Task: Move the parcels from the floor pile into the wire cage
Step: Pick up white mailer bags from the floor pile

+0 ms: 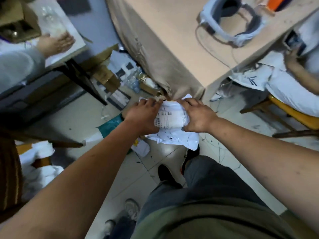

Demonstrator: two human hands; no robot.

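Observation:
A white plastic parcel (170,118) with a barcode label is held in the air in front of me, above the floor. My left hand (143,116) grips its left side and my right hand (198,116) grips its right side, fingers curled round the edges. Its loose crumpled end (176,140) hangs below my hands. A pile of parcels and cardboard boxes (120,78) lies on the floor beyond, under the table's cloth. A teal parcel (110,126) lies on the floor beneath my left forearm. No wire cage is in view.
A table with a beige cloth (164,49) stands straight ahead, a white headset (231,23) on it. Another person's hand (55,44) rests on a board at the upper left. A seated person (293,80) is at the right. White bags (38,163) lie at the left.

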